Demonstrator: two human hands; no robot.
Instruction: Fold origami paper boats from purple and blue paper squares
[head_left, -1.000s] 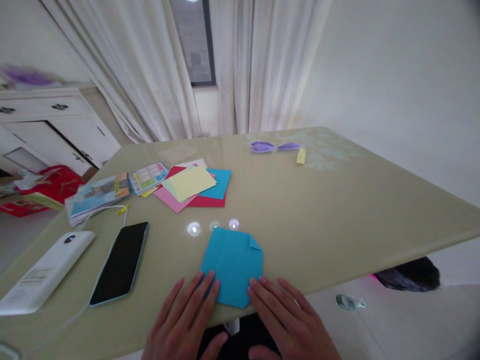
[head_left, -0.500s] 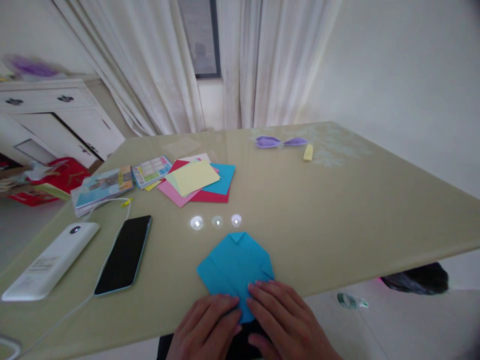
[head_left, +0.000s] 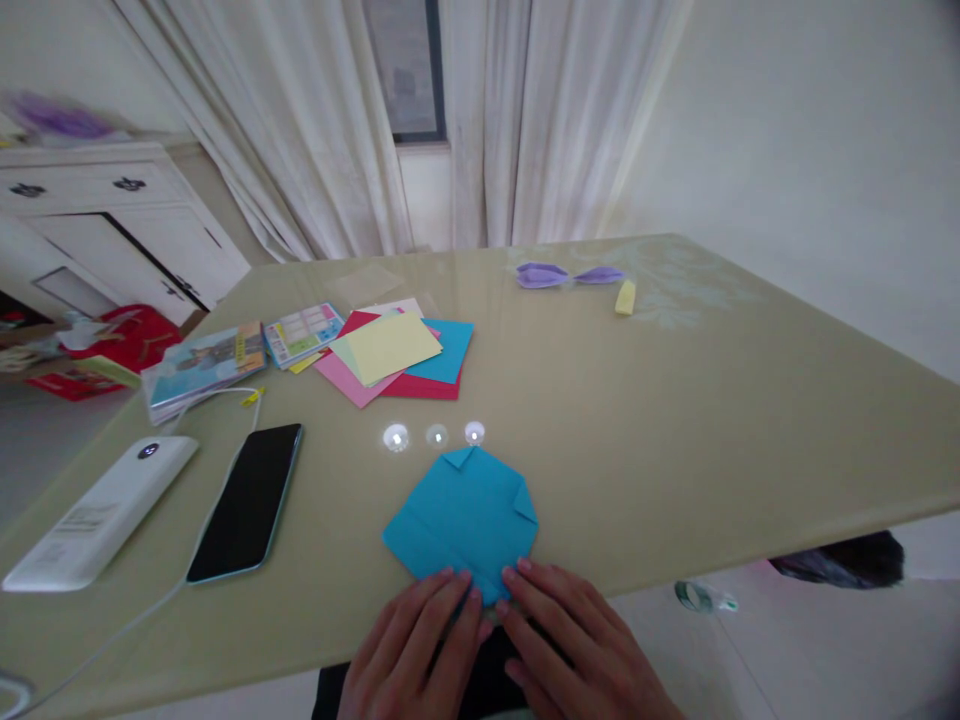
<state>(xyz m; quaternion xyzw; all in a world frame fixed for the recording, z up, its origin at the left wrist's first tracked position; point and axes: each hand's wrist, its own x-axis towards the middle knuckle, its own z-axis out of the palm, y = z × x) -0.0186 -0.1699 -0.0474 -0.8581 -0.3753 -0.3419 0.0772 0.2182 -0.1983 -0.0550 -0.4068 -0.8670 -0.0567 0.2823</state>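
Observation:
A sheet of blue origami paper [head_left: 466, 515] lies on the table close to its front edge, with small corners folded in at the top and right and crease lines across it. My left hand [head_left: 420, 645] has its fingers bent onto the paper's near edge, the thumb drawn close beside them. From the other side, my right hand [head_left: 570, 635] presses its fingertips on the same edge, thumb tucked low. Both hands pinch the paper's near corner, which is partly hidden beneath the fingers.
Coloured paper sheets [head_left: 390, 348] lie stacked farther back, beside booklets [head_left: 210, 365]. A black-screened phone [head_left: 246, 505], a white device [head_left: 101, 515] and a cable [head_left: 142, 625] are at left. A purple folded paper bow [head_left: 544, 276] and a small yellow piece [head_left: 625, 298] sit at the back.
The blue paper has shifted slightly away from me and turned a little, and its near corner is now shorter under my fingers. Both hands stay at the near edge.

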